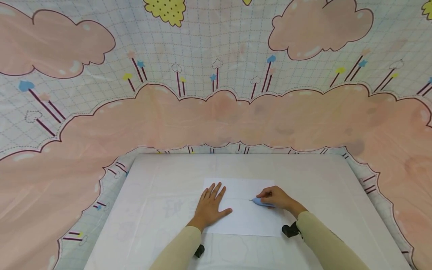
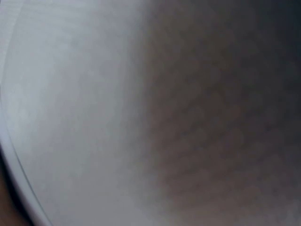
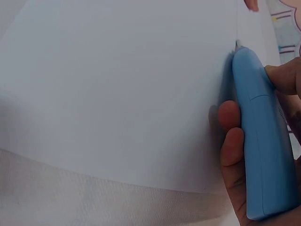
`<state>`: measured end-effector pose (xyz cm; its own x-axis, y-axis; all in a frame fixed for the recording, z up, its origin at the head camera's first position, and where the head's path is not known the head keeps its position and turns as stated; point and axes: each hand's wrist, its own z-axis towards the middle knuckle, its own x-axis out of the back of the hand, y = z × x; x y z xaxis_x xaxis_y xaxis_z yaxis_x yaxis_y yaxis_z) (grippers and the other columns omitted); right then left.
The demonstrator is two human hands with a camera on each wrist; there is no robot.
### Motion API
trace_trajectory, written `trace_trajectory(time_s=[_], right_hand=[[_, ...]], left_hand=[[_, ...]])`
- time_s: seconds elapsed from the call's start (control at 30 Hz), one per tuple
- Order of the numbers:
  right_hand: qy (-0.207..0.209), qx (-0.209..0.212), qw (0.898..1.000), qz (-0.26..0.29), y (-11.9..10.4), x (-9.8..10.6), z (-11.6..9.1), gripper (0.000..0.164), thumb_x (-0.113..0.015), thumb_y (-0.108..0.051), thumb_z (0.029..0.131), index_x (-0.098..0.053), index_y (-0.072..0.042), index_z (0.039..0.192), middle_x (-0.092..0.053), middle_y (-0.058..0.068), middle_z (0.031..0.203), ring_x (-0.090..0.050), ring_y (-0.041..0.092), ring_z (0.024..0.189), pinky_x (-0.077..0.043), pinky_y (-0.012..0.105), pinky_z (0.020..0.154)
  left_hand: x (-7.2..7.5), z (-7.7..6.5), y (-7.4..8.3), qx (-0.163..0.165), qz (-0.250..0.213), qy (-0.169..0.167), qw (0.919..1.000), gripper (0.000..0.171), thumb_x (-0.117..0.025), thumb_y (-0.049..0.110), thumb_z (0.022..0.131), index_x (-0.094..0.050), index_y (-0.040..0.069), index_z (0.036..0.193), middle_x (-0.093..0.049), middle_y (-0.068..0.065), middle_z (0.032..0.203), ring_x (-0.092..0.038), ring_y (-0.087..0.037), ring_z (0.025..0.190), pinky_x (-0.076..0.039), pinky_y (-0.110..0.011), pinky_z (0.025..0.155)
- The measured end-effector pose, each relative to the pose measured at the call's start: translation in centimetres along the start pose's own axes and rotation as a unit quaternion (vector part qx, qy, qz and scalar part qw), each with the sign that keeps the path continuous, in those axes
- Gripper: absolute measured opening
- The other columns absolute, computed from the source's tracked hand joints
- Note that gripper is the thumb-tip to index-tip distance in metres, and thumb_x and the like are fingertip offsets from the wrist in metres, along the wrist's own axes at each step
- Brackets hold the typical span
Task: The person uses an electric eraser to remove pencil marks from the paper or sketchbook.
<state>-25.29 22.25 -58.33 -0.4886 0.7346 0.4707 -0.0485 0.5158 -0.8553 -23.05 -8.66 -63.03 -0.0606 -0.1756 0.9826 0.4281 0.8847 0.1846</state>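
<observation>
Head view: left hand (image 1: pixel 210 208) spread flat over left edge of white rectangular paper sheet (image 1: pixel 243 225); right hand (image 1: pixel 279 198) grips blue rounded plastic tool (image 1: pixel 260 202) over sheet's right half, narrow tip pointing left. Under sheet: white rectangular tabletop (image 1: pixel 141 225). Beyond sheet: pink-and-white cloud-print fabric (image 1: pixel 236 122).

A whitish bench (image 1: pixel 162 172) stands before a patterned cloth (image 1: pixel 216 122) that also shows along both its sides, printed with peach clouds (image 1: pixel 322 32), a dashed grid (image 1: pixel 229 37), yellow dotted shapes (image 1: pixel 166 11) and small blue stars (image 1: pixel 140 64).
</observation>
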Motion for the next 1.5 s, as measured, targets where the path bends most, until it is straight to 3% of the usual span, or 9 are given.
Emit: trace_trajectory(time_s=[0.27,0.47,0.97,1.2,1.5], right_hand=[[0.004,0.004,1.000,0.000,0.00,-0.24,0.07,0.019,-0.068,-0.010,0.091,-0.073,0.001,0.105,-0.068,0.014,0.106,-0.056,0.012,0.072,-0.052,0.021,0.058],[0.007,0.002,1.000,-0.017,-0.04,-0.04,-0.24,0.018,-0.069,-0.011,0.090,-0.074,-0.001,0.104,-0.068,0.013,0.106,-0.054,0.013,0.078,-0.049,0.021,0.063],[-0.003,-0.003,1.000,0.010,0.00,0.01,-0.05,0.019,-0.068,-0.011,0.091,-0.073,0.001,0.105,-0.067,0.015,0.107,-0.057,0.011,0.068,-0.052,0.022,0.060],[-0.001,0.025,1.000,0.016,0.11,0.09,-0.16,0.018,-0.067,-0.013,0.090,-0.074,-0.002,0.103,-0.069,0.008,0.101,-0.056,0.009,0.066,-0.052,0.021,0.058],[0.003,-0.002,1.000,0.016,-0.18,-0.08,0.07,0.020,-0.067,-0.008,0.090,-0.073,0.003,0.106,-0.067,0.017,0.108,-0.056,0.012,0.068,-0.051,0.021,0.057]], left_hand=[[0.46,-0.17,0.08,-0.001,-0.005,-0.011,0.9999,0.090,-0.038,0.076,0.090,-0.021,0.021,0.159,-0.013,-0.002,0.166,-0.011,-0.027,0.153,-0.016,-0.048,0.121],[0.74,-0.34,0.18,-0.002,-0.011,-0.013,0.9999,0.089,-0.038,0.075,0.090,-0.022,0.020,0.158,-0.014,-0.003,0.166,-0.011,-0.027,0.153,-0.015,-0.049,0.121],[0.52,-0.13,0.00,-0.002,-0.009,-0.010,0.9999,0.089,-0.039,0.075,0.090,-0.021,0.021,0.158,-0.013,-0.003,0.166,-0.010,-0.027,0.153,-0.015,-0.049,0.122],[0.31,-0.10,-0.01,-0.007,-0.009,0.004,0.9999,0.089,-0.041,0.074,0.090,-0.024,0.019,0.158,-0.016,-0.004,0.165,-0.013,-0.028,0.152,-0.017,-0.049,0.121],[0.41,-0.09,0.07,-0.006,-0.011,0.001,0.9999,0.089,-0.040,0.075,0.090,-0.024,0.020,0.158,-0.016,-0.004,0.166,-0.012,-0.027,0.152,-0.016,-0.049,0.121]])
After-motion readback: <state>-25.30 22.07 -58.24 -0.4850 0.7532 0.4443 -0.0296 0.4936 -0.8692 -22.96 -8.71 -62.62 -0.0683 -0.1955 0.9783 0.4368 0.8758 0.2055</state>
